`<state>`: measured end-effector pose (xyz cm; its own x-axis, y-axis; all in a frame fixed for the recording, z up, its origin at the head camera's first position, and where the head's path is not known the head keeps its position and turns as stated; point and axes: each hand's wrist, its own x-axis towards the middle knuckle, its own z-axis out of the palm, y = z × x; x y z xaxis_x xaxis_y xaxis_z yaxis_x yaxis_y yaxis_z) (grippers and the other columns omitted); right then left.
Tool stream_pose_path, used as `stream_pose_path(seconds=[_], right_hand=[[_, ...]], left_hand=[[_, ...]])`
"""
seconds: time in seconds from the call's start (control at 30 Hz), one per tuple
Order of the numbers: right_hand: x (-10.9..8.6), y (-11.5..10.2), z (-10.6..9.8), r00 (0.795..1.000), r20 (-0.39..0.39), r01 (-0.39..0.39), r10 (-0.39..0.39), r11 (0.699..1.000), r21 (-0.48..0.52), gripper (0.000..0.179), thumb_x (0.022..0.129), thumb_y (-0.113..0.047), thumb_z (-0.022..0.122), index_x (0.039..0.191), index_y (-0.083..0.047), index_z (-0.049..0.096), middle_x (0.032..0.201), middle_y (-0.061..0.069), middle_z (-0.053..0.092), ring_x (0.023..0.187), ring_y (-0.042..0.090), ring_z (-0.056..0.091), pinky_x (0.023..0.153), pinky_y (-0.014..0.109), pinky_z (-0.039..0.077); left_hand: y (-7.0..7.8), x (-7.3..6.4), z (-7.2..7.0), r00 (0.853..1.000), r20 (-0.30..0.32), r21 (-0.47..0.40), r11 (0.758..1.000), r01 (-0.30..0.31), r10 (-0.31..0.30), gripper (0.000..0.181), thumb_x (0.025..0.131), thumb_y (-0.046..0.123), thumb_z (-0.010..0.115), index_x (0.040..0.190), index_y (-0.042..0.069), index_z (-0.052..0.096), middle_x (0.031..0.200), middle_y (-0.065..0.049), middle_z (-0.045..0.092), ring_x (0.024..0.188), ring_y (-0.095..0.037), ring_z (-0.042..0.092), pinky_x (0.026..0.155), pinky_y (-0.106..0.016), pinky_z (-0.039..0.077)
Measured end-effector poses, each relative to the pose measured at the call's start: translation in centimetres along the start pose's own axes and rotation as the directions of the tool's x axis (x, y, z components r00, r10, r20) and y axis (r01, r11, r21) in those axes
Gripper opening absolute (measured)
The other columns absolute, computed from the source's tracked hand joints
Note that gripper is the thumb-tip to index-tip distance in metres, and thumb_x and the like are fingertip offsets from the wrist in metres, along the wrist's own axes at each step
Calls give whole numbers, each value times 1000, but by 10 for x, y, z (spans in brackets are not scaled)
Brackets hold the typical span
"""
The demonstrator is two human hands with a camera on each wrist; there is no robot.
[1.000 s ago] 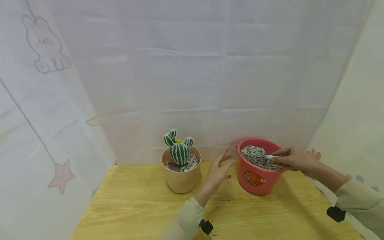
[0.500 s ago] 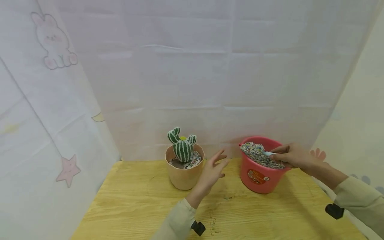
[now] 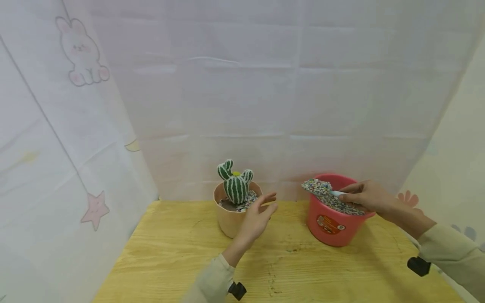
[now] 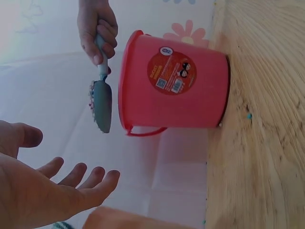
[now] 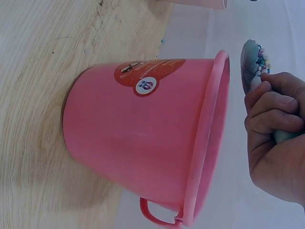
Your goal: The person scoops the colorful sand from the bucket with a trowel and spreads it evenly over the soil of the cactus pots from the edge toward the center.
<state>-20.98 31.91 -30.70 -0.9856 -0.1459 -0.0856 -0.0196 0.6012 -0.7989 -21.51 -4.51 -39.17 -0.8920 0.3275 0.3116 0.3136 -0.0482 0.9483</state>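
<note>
My right hand (image 3: 365, 197) grips the pale handle of a small garden trowel (image 4: 103, 107), its fingers curled round it. Multicoloured pebbles (image 3: 316, 186) are heaped on the blade. In both wrist views the trowel is above the rim of a pink bucket (image 3: 333, 230), apart from it. More mixed pebbles lie inside the bucket. My left hand (image 3: 254, 221) holds nothing; its fingers are spread and slightly bent in the left wrist view. It is in front of a peach pot (image 3: 227, 223) and hides part of its right side. A green-and-white knitted cactus (image 3: 235, 190) stands in the pot among pebbles.
The wooden table (image 3: 178, 252) has small specks near its middle. A pale sheet (image 3: 242, 105) hangs close behind the pot and bucket, with printed sheets at both sides. The bucket's handle (image 5: 155, 214) hangs down its side.
The loaded trowel has risen, and its blade now reaches past the bucket's left rim in the head view. My left hand has moved left towards the pot. The head view has shifted slightly.
</note>
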Motion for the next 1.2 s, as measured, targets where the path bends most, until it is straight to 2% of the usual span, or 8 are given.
stream_pose_path(seconds=[0.17,0.3,0.57,0.8,0.9,1.0,1.1,1.2], right_hand=[[7,-1,8,1000,-13,-6,6,1000,-2,63,94,-36,76,137,7,59,59,4,47,50,18,37,47,36,40],[9,-2,11,1000,-24,14,-14,1000,-16,61,94,-35,76,135,7,61,63,4,55,50,16,40,48,35,41],[11,-6,15,999,3,40,-40,999,-21,60,96,-32,74,136,10,59,80,10,71,52,14,46,47,29,41],[16,-11,20,999,15,42,-41,997,-59,58,95,-33,74,135,7,61,78,10,69,52,14,45,48,32,43],[19,-14,23,998,20,55,-54,997,-60,57,96,-33,74,135,7,61,75,13,68,48,13,41,46,33,42],[23,-16,26,997,25,71,-69,996,-53,57,96,-32,74,136,7,61,83,14,71,51,15,47,49,35,45],[26,-19,29,997,30,72,-71,997,-29,57,96,-31,74,136,7,61,91,17,72,58,17,53,53,35,49],[28,-22,33,997,51,65,-65,998,15,54,96,-28,74,135,8,61,87,18,70,54,15,48,51,31,46]], left_hand=[[-1,-5,-20,999,-35,28,1000,9,-8,40,106,23,58,145,14,56,138,-9,58,122,-32,59,95,-49,49],[-1,-9,-33,998,-57,-6,1000,30,-30,40,106,19,56,145,8,55,136,-15,58,117,-35,61,93,-52,51],[11,-22,-56,997,-78,25,999,29,-27,37,107,17,55,143,11,57,134,-19,57,113,-41,60,94,-55,49],[14,-31,-81,981,-196,146,989,20,9,38,106,18,57,143,8,57,125,-13,63,105,-34,62,85,-47,51],[8,-30,-92,946,-316,202,979,-4,69,35,105,17,58,140,13,60,123,-12,65,101,-30,62,80,-42,51],[5,-29,-99,877,-460,218,975,-38,137,33,104,10,57,137,12,62,120,-13,65,100,-31,62,77,-38,51],[-13,-24,-110,811,-556,232,971,-61,183,32,104,8,56,136,14,62,119,-15,64,99,-29,62,78,-36,50],[-34,-20,-121,781,-595,245,968,-44,186,34,103,9,57,136,15,61,123,-17,60,101,-28,60,80,-39,48]])
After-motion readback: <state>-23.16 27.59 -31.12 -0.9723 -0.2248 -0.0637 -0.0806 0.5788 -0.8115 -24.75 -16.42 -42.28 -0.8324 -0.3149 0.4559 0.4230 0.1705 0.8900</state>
